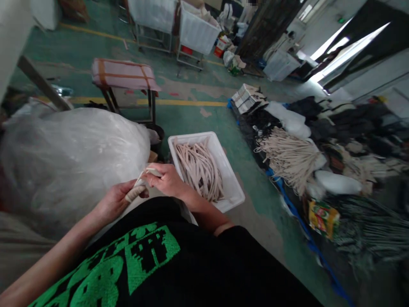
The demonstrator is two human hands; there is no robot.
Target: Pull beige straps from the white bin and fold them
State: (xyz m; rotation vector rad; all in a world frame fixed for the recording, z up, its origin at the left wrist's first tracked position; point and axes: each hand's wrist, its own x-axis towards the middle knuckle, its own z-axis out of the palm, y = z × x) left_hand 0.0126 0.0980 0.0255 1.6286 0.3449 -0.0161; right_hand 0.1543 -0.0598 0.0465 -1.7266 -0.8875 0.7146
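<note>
My left hand is closed around a short bundle of wound cream strap, close in front of my body. Just to its right, my right hand pinches a flat length of the same pale strap, which runs between the two hands. The far side of the bundle is hidden by my fingers. Beyond my right forearm, a white plastic tub on the floor holds many long beige straps, lying loosely in curves.
A large clear plastic bag bulges at my left. Ahead stands a stool with a pink padded top. White wheeled bins stand further back. On the right, a blue-edged sheet carries bundled beige cords and dark green cords.
</note>
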